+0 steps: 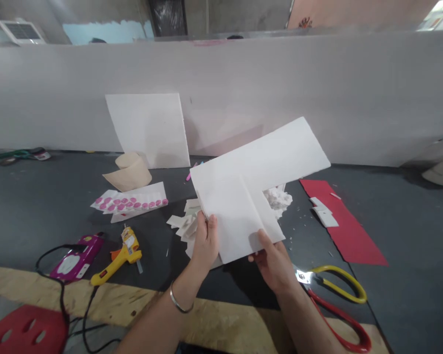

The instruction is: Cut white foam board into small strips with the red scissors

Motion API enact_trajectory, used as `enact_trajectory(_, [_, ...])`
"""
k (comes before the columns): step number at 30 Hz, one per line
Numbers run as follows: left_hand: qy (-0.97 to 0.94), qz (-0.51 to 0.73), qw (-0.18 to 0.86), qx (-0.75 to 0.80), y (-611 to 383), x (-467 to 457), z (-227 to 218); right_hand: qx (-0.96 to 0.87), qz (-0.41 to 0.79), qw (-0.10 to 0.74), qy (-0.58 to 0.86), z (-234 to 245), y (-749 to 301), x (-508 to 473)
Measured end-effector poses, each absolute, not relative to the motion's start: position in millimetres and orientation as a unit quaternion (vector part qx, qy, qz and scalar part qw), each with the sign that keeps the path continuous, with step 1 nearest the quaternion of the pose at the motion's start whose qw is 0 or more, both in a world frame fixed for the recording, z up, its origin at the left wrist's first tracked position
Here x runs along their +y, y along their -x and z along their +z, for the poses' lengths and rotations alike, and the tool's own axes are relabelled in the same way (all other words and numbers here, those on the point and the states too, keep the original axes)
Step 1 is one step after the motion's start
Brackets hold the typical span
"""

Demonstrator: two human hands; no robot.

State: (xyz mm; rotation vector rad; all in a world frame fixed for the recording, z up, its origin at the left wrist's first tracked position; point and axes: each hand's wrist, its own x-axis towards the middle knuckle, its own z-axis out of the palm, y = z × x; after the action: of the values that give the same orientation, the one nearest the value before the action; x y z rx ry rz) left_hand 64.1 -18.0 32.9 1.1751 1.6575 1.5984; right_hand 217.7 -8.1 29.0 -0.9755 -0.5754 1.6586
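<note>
White foam board pieces [239,216] are held up in front of me, lapped over each other, with a long strip reaching to the upper right. My left hand [205,241] closes on their lower left edge, thumb on the front face. My right hand [275,263] pinches the lower right edge, its thumb on top and its fingers mostly hidden behind. Beneath the boards lie white offcuts [186,223] and a crumbled white heap [278,200]. Close to my right forearm are scissors [341,285] with one yellow and one red handle.
A yellow glue gun [121,255] and a purple box [77,258] with black cords lie left. Behind them are pink-dotted white strips [131,201], a tan roll [131,169] and a leaning white board [151,128]. Red sheet [343,221] lies right; a red stool [25,329] stands lower left.
</note>
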Motion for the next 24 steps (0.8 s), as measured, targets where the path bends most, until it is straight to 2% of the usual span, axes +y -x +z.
enact_trajectory(10, [-0.452,0.59,0.268,0.613,-61.2,-18.7,33.6,-0.175,0.711,0.54,0.415,30.7,-220.1,-5.1])
enact_trajectory(24, [-0.458,0.591,0.297,0.594,-55.2,-15.6,39.0,-0.211,0.696,0.546,0.415,35.3,-218.1,-6.8])
